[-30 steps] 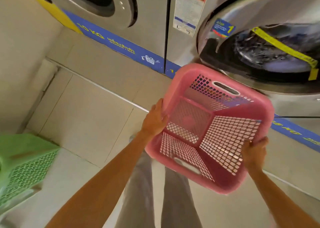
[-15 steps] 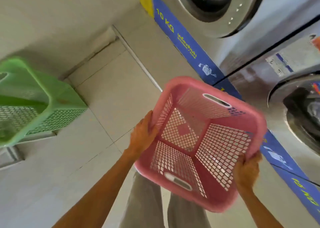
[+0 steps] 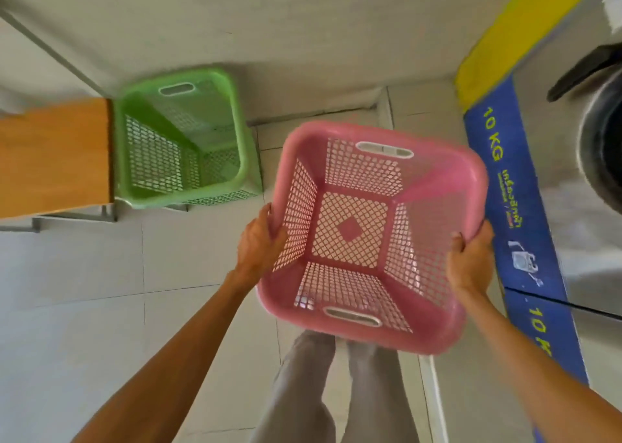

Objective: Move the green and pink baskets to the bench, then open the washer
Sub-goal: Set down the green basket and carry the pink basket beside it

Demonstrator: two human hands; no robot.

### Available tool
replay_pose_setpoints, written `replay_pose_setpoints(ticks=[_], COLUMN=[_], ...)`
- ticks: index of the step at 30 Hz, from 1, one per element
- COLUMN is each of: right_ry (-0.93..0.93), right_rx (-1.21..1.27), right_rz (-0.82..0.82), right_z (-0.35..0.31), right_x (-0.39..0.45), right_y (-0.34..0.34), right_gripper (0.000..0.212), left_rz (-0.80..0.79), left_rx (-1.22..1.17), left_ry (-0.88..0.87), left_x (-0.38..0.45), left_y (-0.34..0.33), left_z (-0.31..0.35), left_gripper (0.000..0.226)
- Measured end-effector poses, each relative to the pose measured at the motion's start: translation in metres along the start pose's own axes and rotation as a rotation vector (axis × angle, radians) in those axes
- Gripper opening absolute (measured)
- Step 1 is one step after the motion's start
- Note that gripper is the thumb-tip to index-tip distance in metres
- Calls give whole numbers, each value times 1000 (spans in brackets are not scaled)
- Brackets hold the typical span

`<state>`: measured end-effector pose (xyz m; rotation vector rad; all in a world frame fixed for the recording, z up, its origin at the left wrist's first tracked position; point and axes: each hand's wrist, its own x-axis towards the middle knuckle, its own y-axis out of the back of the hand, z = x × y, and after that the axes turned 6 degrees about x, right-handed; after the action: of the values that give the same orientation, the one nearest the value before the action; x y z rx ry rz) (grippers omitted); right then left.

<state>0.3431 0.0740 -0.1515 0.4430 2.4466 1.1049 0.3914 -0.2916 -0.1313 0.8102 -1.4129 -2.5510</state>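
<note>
the green basket (image 3: 183, 139) already sits at the end of the wooden surface (image 3: 54, 156). the pink basket (image 3: 373, 234), empty, is in the air right of it, left hand (image 3: 261, 240) and right hand (image 3: 469, 260) fingers clamped on its side rims. setting it down and opening the washer (image 3: 599, 146) remain.

A blue band (image 3: 515, 213) reading "10 KG" is running from one o'clock to four o'clock, a yellow stripe (image 3: 498, 38) continuing above it. Pale floor tiles (image 3: 84, 324) are filling seven o'clock. Grey trouser legs (image 3: 336, 392) are showing at six.
</note>
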Motion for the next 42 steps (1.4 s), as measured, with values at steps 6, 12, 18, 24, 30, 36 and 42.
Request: replay_pose_setpoints(ticks=[6,12,18,24,30,36,42], right_ry=[-15,-95,-103,-112,-135,-141,-92], right_rx=[-7,-58,-110,-144,-105,-45,-113], right_rz=[-156,-385,-520,-576,-631,-714,-732], right_z=[-85,-136,-154,-164,-161,-165,-177], right_x=[93,201,286,329,348,353,340], right_y=[-44,-103,-165,-205,-219,-219,-214], right_gripper=[42,29,30,33,50,74,78], left_rz=[4,-93,-186,-253,-297,-341,-350], left_rx=[-135,-143,-203,-241,-300,-397,-381], left_ry=[143,167,198,234,275,301,300], left_x=[94,200,280,319,338,349,347], left_y=[26,23,-8,-35,-45,-44,-43], left_z=[5,13,13,10,5,9,18], left_gripper=[43,9,18,21,24,45,66])
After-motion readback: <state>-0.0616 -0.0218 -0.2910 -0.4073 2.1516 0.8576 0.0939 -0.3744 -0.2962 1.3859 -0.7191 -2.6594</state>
